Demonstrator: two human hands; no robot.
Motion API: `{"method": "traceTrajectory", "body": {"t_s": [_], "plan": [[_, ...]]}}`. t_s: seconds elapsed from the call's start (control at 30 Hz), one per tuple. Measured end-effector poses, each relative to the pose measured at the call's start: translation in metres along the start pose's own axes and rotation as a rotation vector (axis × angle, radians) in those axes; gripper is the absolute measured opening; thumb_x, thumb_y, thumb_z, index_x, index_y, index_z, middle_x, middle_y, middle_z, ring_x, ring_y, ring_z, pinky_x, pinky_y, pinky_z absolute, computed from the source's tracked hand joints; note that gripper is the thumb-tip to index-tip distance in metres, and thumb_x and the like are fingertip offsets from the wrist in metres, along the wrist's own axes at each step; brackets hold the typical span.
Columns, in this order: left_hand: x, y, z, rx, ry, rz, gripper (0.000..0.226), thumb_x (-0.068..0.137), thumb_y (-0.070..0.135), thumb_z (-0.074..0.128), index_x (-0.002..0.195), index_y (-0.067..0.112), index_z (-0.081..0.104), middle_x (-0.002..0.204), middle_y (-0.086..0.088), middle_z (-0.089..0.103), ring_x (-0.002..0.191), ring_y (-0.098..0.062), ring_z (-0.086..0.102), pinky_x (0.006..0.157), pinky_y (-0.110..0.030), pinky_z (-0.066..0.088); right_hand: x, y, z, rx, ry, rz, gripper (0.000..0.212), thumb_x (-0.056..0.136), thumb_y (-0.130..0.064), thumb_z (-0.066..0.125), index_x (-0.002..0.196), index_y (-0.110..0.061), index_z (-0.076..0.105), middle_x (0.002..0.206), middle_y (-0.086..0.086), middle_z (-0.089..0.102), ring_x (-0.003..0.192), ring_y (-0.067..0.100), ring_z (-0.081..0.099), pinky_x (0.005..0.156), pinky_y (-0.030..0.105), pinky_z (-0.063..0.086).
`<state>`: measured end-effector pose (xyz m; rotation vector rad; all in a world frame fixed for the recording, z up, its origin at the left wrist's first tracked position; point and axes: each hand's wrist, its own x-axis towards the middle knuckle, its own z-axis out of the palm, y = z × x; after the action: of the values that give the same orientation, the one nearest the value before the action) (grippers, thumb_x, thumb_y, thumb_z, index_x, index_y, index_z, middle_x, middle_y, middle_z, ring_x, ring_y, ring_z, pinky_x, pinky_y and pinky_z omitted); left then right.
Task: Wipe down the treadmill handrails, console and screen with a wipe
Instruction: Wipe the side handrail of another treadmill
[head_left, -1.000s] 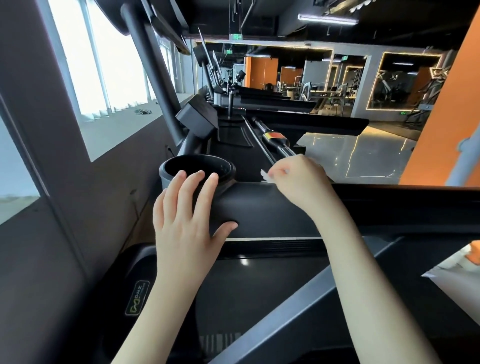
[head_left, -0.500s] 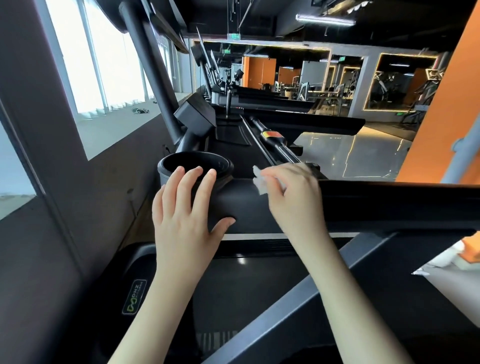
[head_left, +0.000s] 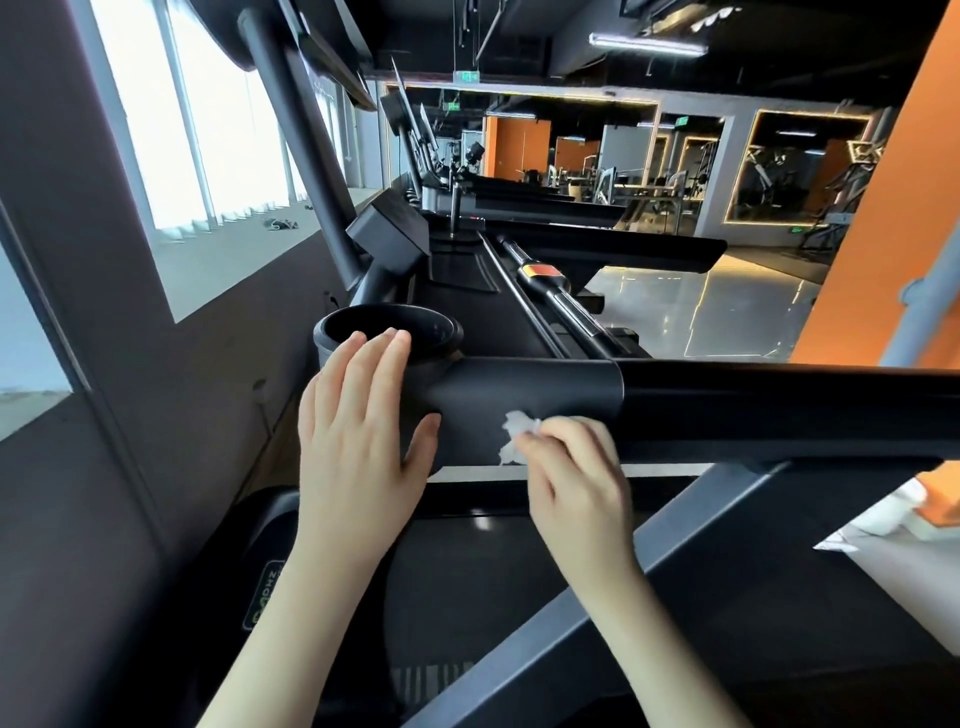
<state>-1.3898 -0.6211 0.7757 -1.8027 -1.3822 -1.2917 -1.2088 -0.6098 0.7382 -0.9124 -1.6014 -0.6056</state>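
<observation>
A black treadmill handrail (head_left: 753, 410) runs across the view at chest height. My right hand (head_left: 576, 478) holds a crumpled white wipe (head_left: 514, 434) against the near face of the rail's thick left section (head_left: 519, 395). My left hand (head_left: 363, 431) lies flat with straight fingers on the rail's left end, fingertips at the rim of the round black cup holder (head_left: 395, 327). The console's dark post (head_left: 306, 150) rises at the upper left; the screen is out of sight.
A window wall (head_left: 171, 130) stands close on the left. Neighbouring treadmills (head_left: 571, 244) line up ahead. The black belt deck (head_left: 467, 571) and a grey side strut (head_left: 597, 613) lie below. White cloth and an orange item (head_left: 904, 519) sit at the right edge.
My right hand has drawn the wipe from the top of the rail down its near face, toward me. My left hand has stayed on the rail's left end.
</observation>
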Motion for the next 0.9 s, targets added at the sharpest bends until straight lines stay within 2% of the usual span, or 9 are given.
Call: {"method": "traceTrajectory", "body": {"t_s": [0.13, 0.2, 0.27, 0.33, 0.43, 0.5, 0.67, 0.8, 0.9], "plan": [[-0.001, -0.007, -0.001, -0.017, 0.033, -0.047, 0.053, 0.085, 0.028, 0.06, 0.135, 0.011, 0.049, 0.142, -0.018, 0.043, 0.136, -0.036, 0.031, 0.109, -0.046, 0.027, 0.0, 0.004, 0.005, -0.037, 0.203, 0.175, 0.013, 0.088, 0.003, 0.064, 0.083, -0.003, 0.075, 0.084, 0.006, 0.066, 0.077, 0.023, 0.053, 0.072, 0.03, 0.049], [-0.001, -0.008, 0.0, -0.018, 0.029, -0.049, 0.052, 0.086, 0.03, 0.059, 0.135, 0.015, 0.047, 0.141, -0.018, 0.044, 0.136, -0.038, 0.031, 0.108, -0.049, 0.029, -0.009, -0.006, 0.014, 0.001, 0.181, 0.153, 0.013, 0.088, 0.004, 0.064, 0.084, -0.001, 0.075, 0.085, 0.006, 0.066, 0.076, 0.024, 0.054, 0.073, 0.029, 0.049], [-0.001, -0.01, -0.001, -0.013, 0.022, -0.032, 0.052, 0.087, 0.031, 0.06, 0.135, 0.013, 0.049, 0.138, -0.018, 0.046, 0.133, -0.039, 0.034, 0.106, -0.051, 0.033, -0.016, -0.011, 0.018, 0.023, 0.094, 0.065, 0.013, 0.085, 0.007, 0.064, 0.086, -0.001, 0.075, 0.087, 0.007, 0.066, 0.078, 0.025, 0.055, 0.073, 0.032, 0.051], [0.0, -0.012, -0.002, -0.009, 0.013, -0.023, 0.054, 0.087, 0.032, 0.06, 0.135, 0.01, 0.05, 0.136, -0.017, 0.048, 0.132, -0.038, 0.035, 0.106, -0.051, 0.034, -0.01, -0.005, 0.013, 0.021, 0.078, 0.019, 0.014, 0.086, 0.007, 0.064, 0.087, -0.002, 0.075, 0.089, 0.005, 0.065, 0.078, 0.025, 0.055, 0.073, 0.032, 0.051], [0.0, -0.014, -0.003, -0.019, 0.01, -0.034, 0.062, 0.086, 0.035, 0.059, 0.137, 0.002, 0.046, 0.137, -0.016, 0.049, 0.133, -0.037, 0.036, 0.108, -0.048, 0.033, 0.01, 0.003, 0.008, 0.018, 0.241, 0.147, 0.015, 0.091, 0.002, 0.061, 0.087, -0.001, 0.076, 0.092, 0.001, 0.063, 0.08, 0.022, 0.053, 0.077, 0.022, 0.046], [0.0, -0.015, -0.003, -0.02, 0.015, -0.032, 0.063, 0.087, 0.036, 0.058, 0.137, 0.0, 0.045, 0.138, -0.015, 0.049, 0.133, -0.036, 0.035, 0.11, -0.045, 0.03, 0.013, -0.001, 0.012, 0.027, 0.305, 0.225, 0.014, 0.088, 0.006, 0.063, 0.089, 0.0, 0.075, 0.09, 0.006, 0.064, 0.08, 0.023, 0.053, 0.078, 0.023, 0.045], [-0.001, -0.015, -0.002, -0.018, 0.021, -0.027, 0.061, 0.086, 0.033, 0.061, 0.137, 0.001, 0.047, 0.138, -0.015, 0.049, 0.134, -0.036, 0.036, 0.109, -0.046, 0.032, -0.013, -0.016, 0.021, 0.042, 0.132, 0.044, 0.017, 0.092, 0.003, 0.059, 0.091, -0.002, 0.075, 0.099, -0.002, 0.058, 0.084, 0.023, 0.052, 0.079, 0.03, 0.049], [-0.002, -0.015, -0.001, -0.031, 0.026, -0.041, 0.061, 0.087, 0.035, 0.058, 0.137, 0.002, 0.046, 0.139, -0.014, 0.048, 0.135, -0.034, 0.034, 0.109, -0.047, 0.033, 0.021, -0.009, 0.017, 0.017, 0.222, 0.129, 0.016, 0.091, 0.004, 0.06, 0.092, -0.002, 0.075, 0.092, 0.002, 0.064, 0.081, 0.024, 0.051, 0.077, 0.03, 0.047], [-0.002, -0.015, 0.0, -0.035, 0.036, -0.041, 0.061, 0.087, 0.035, 0.057, 0.137, 0.002, 0.046, 0.139, -0.014, 0.048, 0.135, -0.034, 0.034, 0.109, -0.046, 0.033, 0.05, -0.014, 0.02, 0.025, 0.158, 0.187, 0.024, 0.093, 0.0, 0.051, 0.093, -0.006, 0.075, 0.085, 0.004, 0.065, 0.081, 0.025, 0.049, 0.075, 0.033, 0.045]]}}
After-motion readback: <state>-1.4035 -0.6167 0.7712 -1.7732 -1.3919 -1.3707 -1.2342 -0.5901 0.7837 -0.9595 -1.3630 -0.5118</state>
